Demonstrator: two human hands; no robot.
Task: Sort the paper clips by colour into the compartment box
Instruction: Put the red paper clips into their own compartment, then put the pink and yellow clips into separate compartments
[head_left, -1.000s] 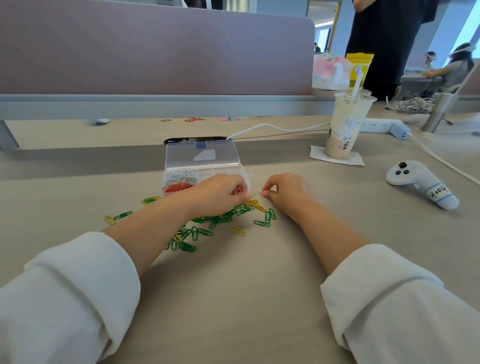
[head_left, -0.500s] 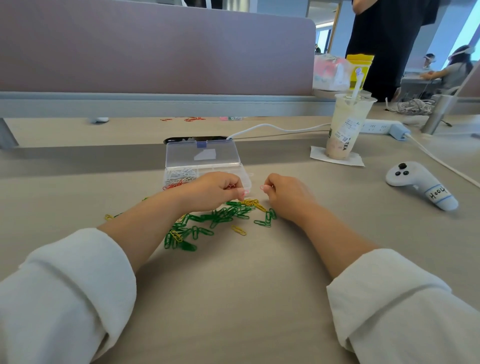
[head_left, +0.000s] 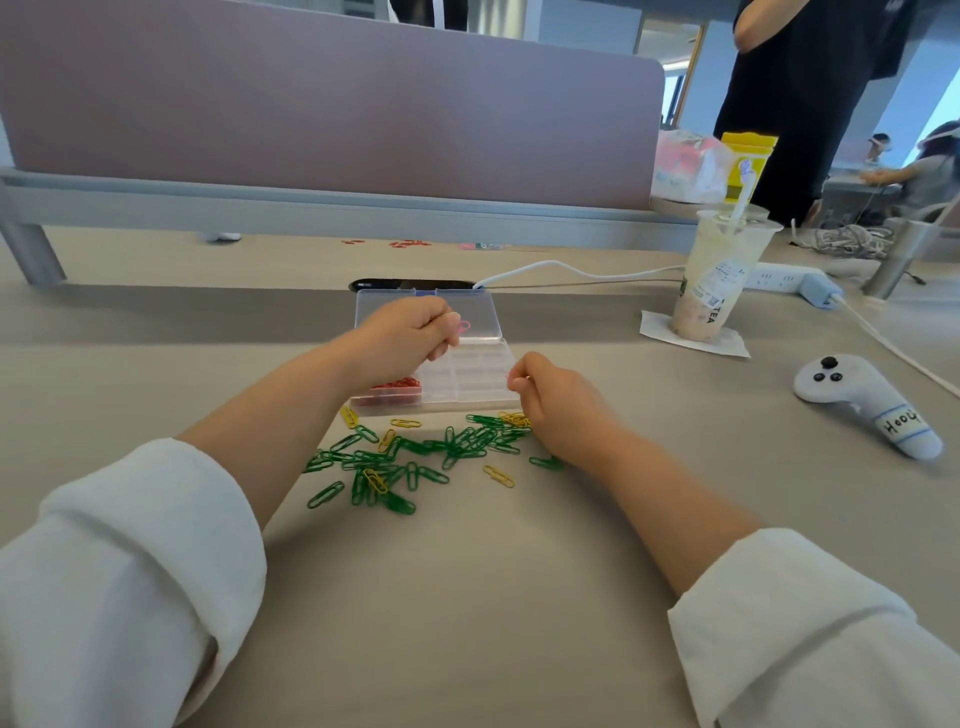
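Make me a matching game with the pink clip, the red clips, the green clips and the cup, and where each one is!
Things: 1 pink clip; 2 red clips; 3 green clips; 4 cup.
Places: A on a napkin; B loose on the table; C in a compartment of the box; D pinched in the left hand.
Pairs: 1-D; 2-C; 3-B; 4-A.

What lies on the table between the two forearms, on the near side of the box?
Loose green paper clips with a few yellow paper clips among them, scattered on the table; the head view shows this.
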